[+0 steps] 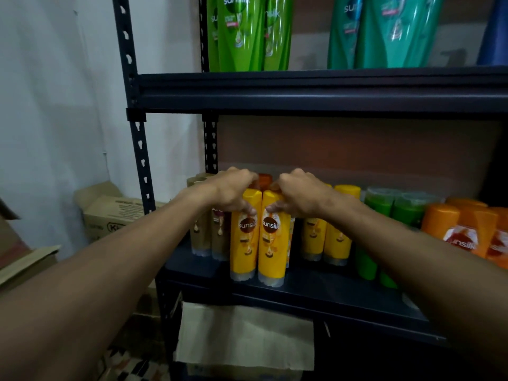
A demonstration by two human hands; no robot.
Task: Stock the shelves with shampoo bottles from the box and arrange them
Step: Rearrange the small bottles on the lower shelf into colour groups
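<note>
shampoo bottles (312,237) fill much of the middle shelf (330,292) of a dark metal rack (138,149) as a person grips two yellow ones at its front edge. the left hand (228,188) holds the left yellow bottle (244,243) by its cap end, fingers (247,209) curled over the top and thumb across the face; the right hand (301,195) clasps the right yellow bottle (272,246) the same way. the pair stand upright, touching side by side, just ahead of brown bottles (200,232) and near more yellow, green bottles (380,207) and orange bottles (467,224) to the right. large green bottles (242,31) and teal bottles (384,31) line the shelf above. cardboard boxes (110,215) sit on the floor to the left and a box flap (244,334) shows below the shelf; whether stock remains inside cannot be seen. stocking looks well advanced, with the front pair not yet pushed into line and bare shelf open ahead of the rows on the right
</note>
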